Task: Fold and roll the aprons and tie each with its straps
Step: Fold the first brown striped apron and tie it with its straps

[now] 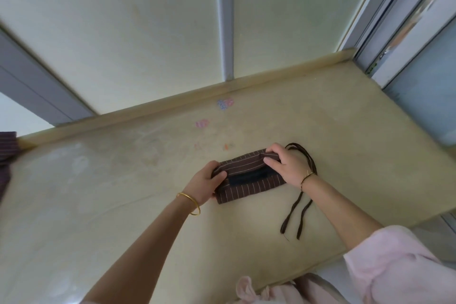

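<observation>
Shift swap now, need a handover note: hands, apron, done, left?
Apron: folded into a narrow band on the table, straps loose at its right.
Left hand grips its left end, right hand its right end, fingers curled over the cloth.
Done: folding. Left: roll it up, tie with the straps.
More striped cloth lies at the table's left edge, maybe another apron.
</observation>
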Demonstrator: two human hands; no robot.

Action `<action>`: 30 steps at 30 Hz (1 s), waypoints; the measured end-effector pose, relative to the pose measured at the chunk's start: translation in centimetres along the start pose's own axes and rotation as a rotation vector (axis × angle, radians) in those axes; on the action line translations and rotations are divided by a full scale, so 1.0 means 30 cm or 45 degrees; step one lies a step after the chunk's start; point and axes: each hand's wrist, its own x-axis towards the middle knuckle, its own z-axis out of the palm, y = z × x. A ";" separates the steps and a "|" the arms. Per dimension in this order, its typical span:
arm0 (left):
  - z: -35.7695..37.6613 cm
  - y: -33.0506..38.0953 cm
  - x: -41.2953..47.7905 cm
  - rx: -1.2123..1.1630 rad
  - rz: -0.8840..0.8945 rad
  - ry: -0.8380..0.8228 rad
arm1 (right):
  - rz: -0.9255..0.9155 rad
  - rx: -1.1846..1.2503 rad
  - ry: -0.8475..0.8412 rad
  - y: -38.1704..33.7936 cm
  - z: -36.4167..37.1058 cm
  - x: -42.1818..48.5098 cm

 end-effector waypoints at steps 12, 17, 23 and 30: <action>0.067 0.040 0.056 0.429 -0.139 0.397 | 0.113 -0.335 0.031 -0.041 0.035 0.084; 0.072 0.112 0.063 0.962 -0.114 0.593 | 0.277 -0.280 0.076 -0.039 0.058 0.126; 0.141 0.215 0.166 1.211 0.197 0.216 | 0.384 -0.156 0.066 -0.037 0.044 0.147; 0.151 0.226 0.230 1.113 -0.054 -0.034 | 0.448 0.556 0.329 0.085 -0.027 0.075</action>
